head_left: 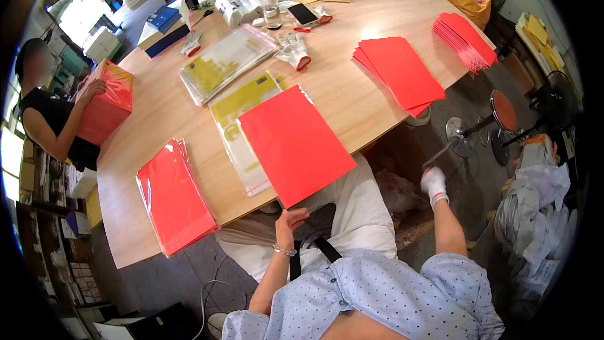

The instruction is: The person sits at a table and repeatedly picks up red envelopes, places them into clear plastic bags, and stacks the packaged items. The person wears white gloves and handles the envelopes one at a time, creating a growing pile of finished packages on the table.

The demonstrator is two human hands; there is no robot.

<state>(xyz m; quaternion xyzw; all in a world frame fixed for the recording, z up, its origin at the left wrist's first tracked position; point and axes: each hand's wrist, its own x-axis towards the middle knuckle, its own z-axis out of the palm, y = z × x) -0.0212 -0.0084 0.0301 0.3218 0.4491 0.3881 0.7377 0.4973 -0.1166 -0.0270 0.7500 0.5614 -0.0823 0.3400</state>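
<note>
A red sheet (297, 142), perhaps inside a clear bag, lies across a clear plastic bag with a yellow print (236, 120) and overhangs the table's near edge. My bare left hand (290, 223) is at its near corner, fingers stretched out to the right, with the thumb by the corner. Out to the right, beyond the table edge, my right hand (434, 184) in a white glove is closed on a thin pale strip (443, 152); its fingers are slightly blurred. To the left lies a stack of red sheets in clear bags (177, 198).
Loose red sheets (402, 76) and a fanned red stack (464, 43) lie at right. Clear bags (220, 66), a glove (293, 50), a phone (303, 15) and a jar (269, 6) sit farther back. At left, a person (53, 113) holds a red stack (110, 104). A stool (503, 111) stands right.
</note>
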